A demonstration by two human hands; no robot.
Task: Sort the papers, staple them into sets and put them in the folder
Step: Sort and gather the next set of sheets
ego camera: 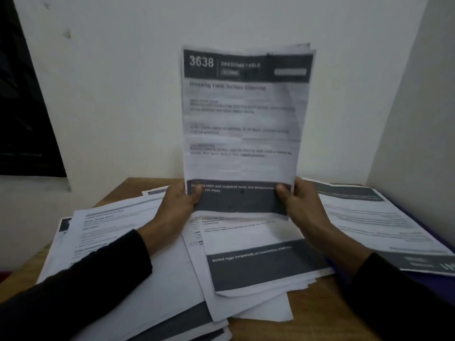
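A thin bundle of printed sheets (243, 119) stands upright in front of me, its top page headed "3638 Dressing Table" with dark bands at top and bottom. My left hand (176, 207) grips its lower left corner and my right hand (299, 205) grips its lower right corner, thumbs on the front. Below the bundle, loose printed papers (258, 264) lie fanned over the wooden table (312, 306). More sheets (103, 230) are spread at the left. At the right, a blue-purple folder (440, 281) lies under another printed sheet (374, 222). No stapler is in view.
The table stands in a corner, with white walls (123, 94) behind and to the right. A dark window (22, 107) is at the far left. Papers overhang the table's near edge at the bottom left.
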